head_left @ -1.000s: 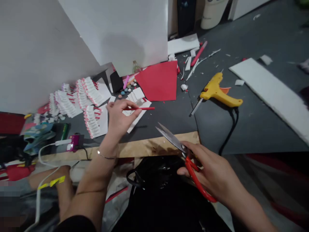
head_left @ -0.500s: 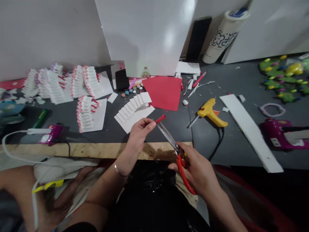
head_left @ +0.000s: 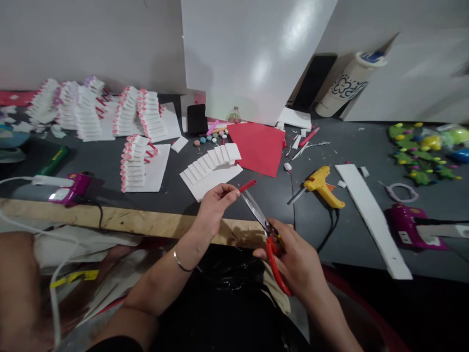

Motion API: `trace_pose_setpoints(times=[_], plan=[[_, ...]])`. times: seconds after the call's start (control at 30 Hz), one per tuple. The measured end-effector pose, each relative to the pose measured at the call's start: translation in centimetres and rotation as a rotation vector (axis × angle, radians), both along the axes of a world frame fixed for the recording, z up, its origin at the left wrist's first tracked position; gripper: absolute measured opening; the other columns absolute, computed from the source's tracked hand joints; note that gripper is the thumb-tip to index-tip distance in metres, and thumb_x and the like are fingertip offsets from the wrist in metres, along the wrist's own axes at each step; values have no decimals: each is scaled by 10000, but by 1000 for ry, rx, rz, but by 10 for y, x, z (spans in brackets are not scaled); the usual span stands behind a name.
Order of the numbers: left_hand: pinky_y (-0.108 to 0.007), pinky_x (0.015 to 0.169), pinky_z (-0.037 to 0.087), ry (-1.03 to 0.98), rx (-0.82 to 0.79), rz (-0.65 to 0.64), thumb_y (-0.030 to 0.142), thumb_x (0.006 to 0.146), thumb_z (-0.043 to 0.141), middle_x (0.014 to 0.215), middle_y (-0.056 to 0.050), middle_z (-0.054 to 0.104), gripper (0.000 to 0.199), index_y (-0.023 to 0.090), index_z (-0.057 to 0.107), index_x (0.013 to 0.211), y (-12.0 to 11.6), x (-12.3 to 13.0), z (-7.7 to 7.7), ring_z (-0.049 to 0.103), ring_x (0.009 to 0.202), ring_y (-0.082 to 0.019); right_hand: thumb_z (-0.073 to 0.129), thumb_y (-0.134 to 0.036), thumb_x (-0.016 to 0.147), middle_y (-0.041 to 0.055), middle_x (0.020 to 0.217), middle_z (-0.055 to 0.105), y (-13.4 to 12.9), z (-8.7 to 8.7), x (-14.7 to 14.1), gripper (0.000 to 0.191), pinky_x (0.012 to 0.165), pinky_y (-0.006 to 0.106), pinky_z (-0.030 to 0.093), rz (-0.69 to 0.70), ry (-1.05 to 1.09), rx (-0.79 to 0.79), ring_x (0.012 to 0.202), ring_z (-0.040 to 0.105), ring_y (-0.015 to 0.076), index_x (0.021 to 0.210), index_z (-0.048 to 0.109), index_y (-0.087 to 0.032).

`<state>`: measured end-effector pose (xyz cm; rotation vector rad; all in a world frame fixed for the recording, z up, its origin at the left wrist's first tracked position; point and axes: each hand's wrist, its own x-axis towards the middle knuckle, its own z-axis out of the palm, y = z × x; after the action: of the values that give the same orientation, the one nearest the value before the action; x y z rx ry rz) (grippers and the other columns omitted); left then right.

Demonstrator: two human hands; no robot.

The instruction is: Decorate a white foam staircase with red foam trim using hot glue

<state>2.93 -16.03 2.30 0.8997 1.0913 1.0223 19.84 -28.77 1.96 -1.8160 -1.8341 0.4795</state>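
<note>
While the left hand (head_left: 214, 210) pinches a red tube (head_left: 248, 185) between thumb and forefinger, its hollow-looking end pokes out past the fingertips, angled up and away to the right. From where I stand, the rest of it is hidden inside that grip. Right below the jutting piece come the tips of the scissors (head_left: 266, 226), though whether the blades touch it I can't tell. Their red handles sit in the right hand (head_left: 298, 254), fingers wrapped around them. Both hands are near the front of the dark table (head_left: 308, 225). Just beyond the left one lies a white card (head_left: 212, 188) carrying a fanned row of white strips (head_left: 210, 161), with a red sheet (head_left: 258, 146) behind.
</note>
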Motion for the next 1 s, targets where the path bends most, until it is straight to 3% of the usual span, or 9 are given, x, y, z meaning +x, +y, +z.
trace_pose_setpoints(times=[0.27, 0.5, 0.77, 1.0], plan=[[-286, 770, 453, -34, -43, -1, 205, 681, 728, 707, 3, 629, 70, 189, 661, 691, -4, -2, -1, 549, 716, -127, 540, -633, 898, 117, 1023, 735, 5, -1, -5, 535, 591, 291, 552, 24, -29, 20, 804, 718, 228, 1210, 617, -205], [-284, 760, 452, -36, -46, -15, 175, 682, 741, 709, 9, 630, 80, 188, 662, 683, -6, -6, -4, 549, 706, -119, 522, -509, 948, 114, 1035, 737, 4, -4, -3, 440, 614, 271, 558, 46, -44, 20, 773, 719, 199, 1249, 593, -195], [-275, 698, 412, -2, -47, -26, 219, 667, 740, 702, 7, 608, 84, 181, 675, 705, -9, -8, -5, 511, 677, -108, 582, -499, 917, 108, 1080, 740, 0, -9, -1, 450, 648, 267, 573, 65, 7, 4, 795, 730, 198, 1254, 588, -201], [-317, 731, 439, 91, 56, -52, 232, 715, 730, 744, -16, 639, 39, 212, 697, 715, -9, -9, -2, 556, 720, -145, 559, -472, 928, 117, 1058, 752, 0, -12, 0, 414, 707, 297, 586, 46, 29, -32, 836, 738, 225, 1234, 605, -196]])
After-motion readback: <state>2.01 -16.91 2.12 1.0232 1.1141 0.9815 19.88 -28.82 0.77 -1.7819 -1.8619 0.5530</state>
